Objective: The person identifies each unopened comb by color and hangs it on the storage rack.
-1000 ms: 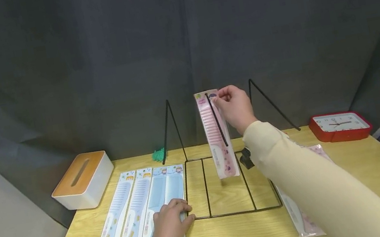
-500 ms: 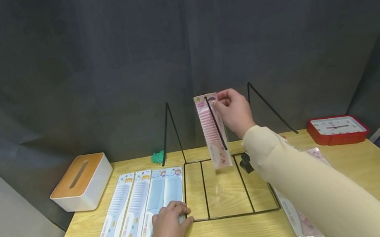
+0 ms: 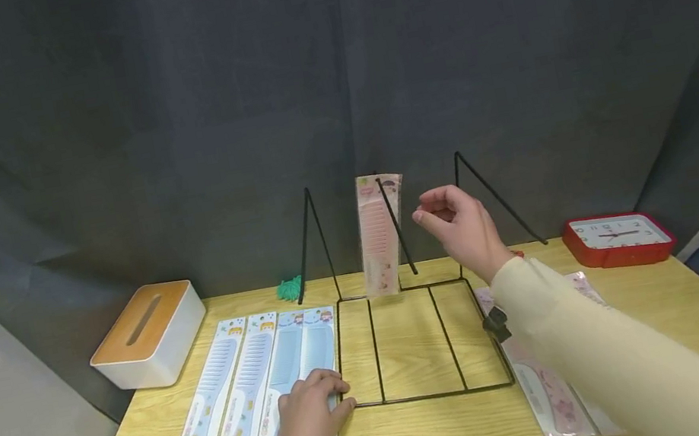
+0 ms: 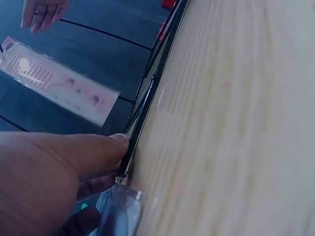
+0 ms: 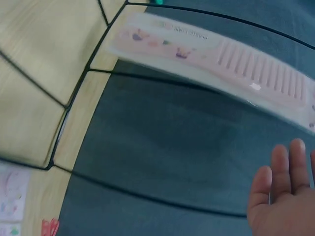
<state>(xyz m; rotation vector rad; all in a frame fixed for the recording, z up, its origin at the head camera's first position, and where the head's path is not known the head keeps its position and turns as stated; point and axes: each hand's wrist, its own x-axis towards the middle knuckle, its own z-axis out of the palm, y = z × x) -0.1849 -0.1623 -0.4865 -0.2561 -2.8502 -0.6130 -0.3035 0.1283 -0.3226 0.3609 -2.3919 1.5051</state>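
A packaged pink comb (image 3: 377,236) hangs from the middle hook of a black wire display rack (image 3: 424,397), tilted slightly. Just right of it my right hand (image 3: 462,226) is in the air, apart from the package and holding nothing; in the right wrist view its fingers (image 5: 280,172) look relaxed. My left hand (image 3: 311,417) pinches the rack's front left corner, its thumb on the base wire (image 4: 140,123) in the left wrist view. Under and beside that hand lie several packaged blue combs (image 3: 254,373). More packaged pink combs (image 3: 556,399) lie right of the rack, partly under my right forearm.
A white tissue box (image 3: 150,336) with a wooden lid stands at the back left. A red clock (image 3: 618,240) sits at the back right. Green string-like material (image 3: 289,288) lies behind the rack. The rack's side hooks (image 3: 500,196) jut forward. A dark curtain (image 3: 167,125) hangs behind.
My right hand has let go of the packaged pink comb and moved right, away from it. The comb, earlier held on the middle hook, slid back and now hangs freely. My left hand stays put.
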